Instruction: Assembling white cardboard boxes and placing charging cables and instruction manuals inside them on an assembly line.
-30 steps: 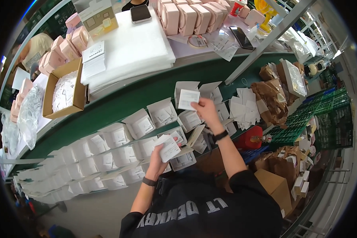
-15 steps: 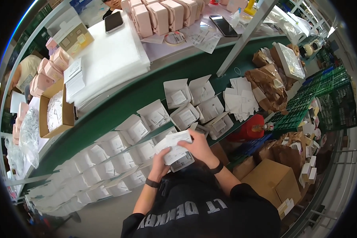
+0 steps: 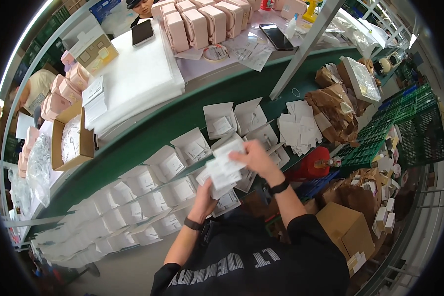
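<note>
My left hand is closed around a stack of white folded leaflets, with the thumb along its edge. My right hand pinches a white leaflet over the far side of that stack; both are smeared by motion. Whether this leaflet is fully apart from the stack, I cannot tell. Around and beyond my hands, rows of open white boxes stand with their lids up, and printed papers lie in many of them. One open box sits just below my left hand's stack.
A green conveyor belt carries the boxes. Loose white papers and crumpled brown paper lie to the right, near a red stool and a cardboard carton. Pink cases stand on the far table, with a person behind.
My right hand has moved up and to the right, shifting a leaflet away from the stack. The stack, now fanned out, stays in my left hand.
</note>
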Tool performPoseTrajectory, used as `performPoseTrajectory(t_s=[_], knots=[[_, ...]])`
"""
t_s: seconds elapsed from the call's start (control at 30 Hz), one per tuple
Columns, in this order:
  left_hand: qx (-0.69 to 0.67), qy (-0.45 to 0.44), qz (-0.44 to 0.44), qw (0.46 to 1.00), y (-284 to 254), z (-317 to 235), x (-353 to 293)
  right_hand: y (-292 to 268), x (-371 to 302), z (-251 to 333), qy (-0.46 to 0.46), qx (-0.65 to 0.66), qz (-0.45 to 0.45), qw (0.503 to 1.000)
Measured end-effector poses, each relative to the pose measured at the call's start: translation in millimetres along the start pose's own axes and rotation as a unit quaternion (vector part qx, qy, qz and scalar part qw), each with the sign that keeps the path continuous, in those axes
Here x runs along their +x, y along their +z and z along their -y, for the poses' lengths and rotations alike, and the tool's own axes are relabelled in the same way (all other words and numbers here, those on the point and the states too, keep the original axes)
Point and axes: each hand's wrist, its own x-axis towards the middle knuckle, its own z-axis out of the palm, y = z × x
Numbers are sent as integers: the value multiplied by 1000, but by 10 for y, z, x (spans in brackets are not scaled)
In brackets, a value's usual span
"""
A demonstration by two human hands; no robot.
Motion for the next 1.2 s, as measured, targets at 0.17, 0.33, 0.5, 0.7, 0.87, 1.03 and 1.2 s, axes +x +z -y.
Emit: performPoseTrajectory(t_s=[0.17,0.33,0.5,0.7,0.87,1.03,1.2], knots=[[-23,-70,93,993,82,-98,-5,29,-2,14,-47,-196,-36,979],[-143,-73,20,987,205,-149,-12,130,-3,138,-47,-126,-10,991],[51,-15,15,998,268,-181,-86,183,16,-99,-101,-211,-85,969],[-114,-73,46,990,323,-216,-269,-588,435,-101,-85,-317,-241,913],[-44,-73,20,996,132,-83,-283,-403,-18,-445,-59,-381,-132,913],[62,-73,7,995,-31,38,-234,281,-623,-662,-103,-234,-43,966],[-1,-98,23,995,164,11,-267,-141,-580,-442,53,-92,-174,979]])
